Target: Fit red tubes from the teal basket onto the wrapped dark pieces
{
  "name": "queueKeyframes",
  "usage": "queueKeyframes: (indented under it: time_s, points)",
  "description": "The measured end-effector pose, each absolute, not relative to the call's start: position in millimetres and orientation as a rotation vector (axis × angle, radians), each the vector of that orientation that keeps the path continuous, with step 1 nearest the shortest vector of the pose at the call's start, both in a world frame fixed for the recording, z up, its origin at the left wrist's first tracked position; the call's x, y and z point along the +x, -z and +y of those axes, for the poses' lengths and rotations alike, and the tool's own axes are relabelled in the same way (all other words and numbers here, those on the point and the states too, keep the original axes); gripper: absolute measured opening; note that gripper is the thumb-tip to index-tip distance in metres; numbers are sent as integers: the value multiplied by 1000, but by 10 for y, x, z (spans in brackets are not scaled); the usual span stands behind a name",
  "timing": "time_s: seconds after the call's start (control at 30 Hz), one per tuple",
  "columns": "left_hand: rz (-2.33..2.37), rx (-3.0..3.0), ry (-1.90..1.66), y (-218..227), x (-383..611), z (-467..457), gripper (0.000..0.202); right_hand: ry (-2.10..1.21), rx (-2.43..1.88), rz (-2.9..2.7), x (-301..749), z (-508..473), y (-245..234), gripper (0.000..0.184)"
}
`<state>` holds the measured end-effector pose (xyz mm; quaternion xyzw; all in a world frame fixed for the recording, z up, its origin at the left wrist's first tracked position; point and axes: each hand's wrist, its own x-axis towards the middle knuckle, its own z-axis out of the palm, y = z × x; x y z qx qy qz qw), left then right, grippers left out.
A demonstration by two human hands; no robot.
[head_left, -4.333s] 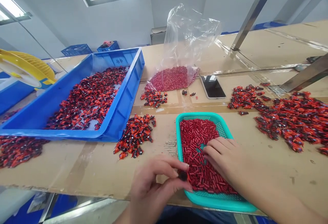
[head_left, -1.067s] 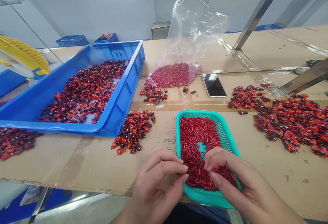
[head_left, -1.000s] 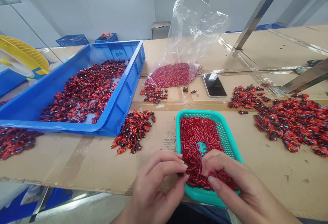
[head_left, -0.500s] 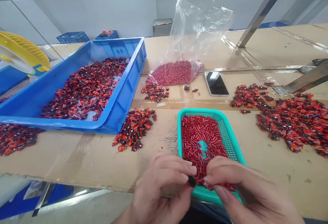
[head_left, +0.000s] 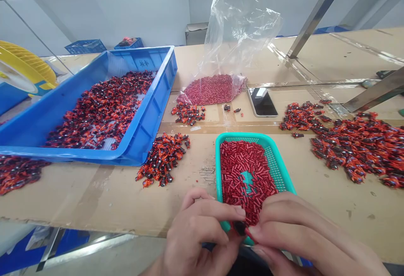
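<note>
My left hand (head_left: 198, 236) pinches a small dark piece (head_left: 239, 228) between thumb and fingers, just over the near end of a teal mesh basket (head_left: 252, 136). My right hand (head_left: 298, 234) comes in from the right, its fingertips close to that dark piece, and holds a thin red tube (head_left: 251, 235). The basket is full of short red tubes (head_left: 244, 175), with a patch of teal mesh showing through them. My hands hide the basket's near rim.
A blue plastic crate (head_left: 150, 128) holds many orange-and-black wrapped pieces, and more lie in heaps on the cardboard-covered table (head_left: 94, 196). Behind the basket are a clear bag of red tubes (head_left: 211, 90) and a phone (head_left: 262, 102).
My hands have drawn closer together over the near end of the basket. The right hand now shows a red tube by the dark piece, and the left hand still holds that piece.
</note>
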<state>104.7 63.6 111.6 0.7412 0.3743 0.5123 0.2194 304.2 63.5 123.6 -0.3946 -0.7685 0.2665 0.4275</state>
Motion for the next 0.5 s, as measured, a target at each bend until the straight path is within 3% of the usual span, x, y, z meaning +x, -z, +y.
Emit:
queueKeyframes:
  time_s: [0.13, 0.27, 0.4, 0.5]
  points:
    - [1026, 2107, -1399, -1139, 1035, 629, 24, -739, -1077, -1910, 3016, 659, -1198, 25]
    - [1024, 2219, -1353, -1124, 1025, 643, 26, -839, -1127, -1892, 2968, 726, -1215, 19]
    - [1092, 2117, -1272, -1050, 1063, 610, 16, -982, -1101, -1856, 2904, 790, -1221, 19]
    - [1112, 2078, -1239, -984, 1099, 567, 23, -1209, -945, -1878, 2913, 784, -1186, 8]
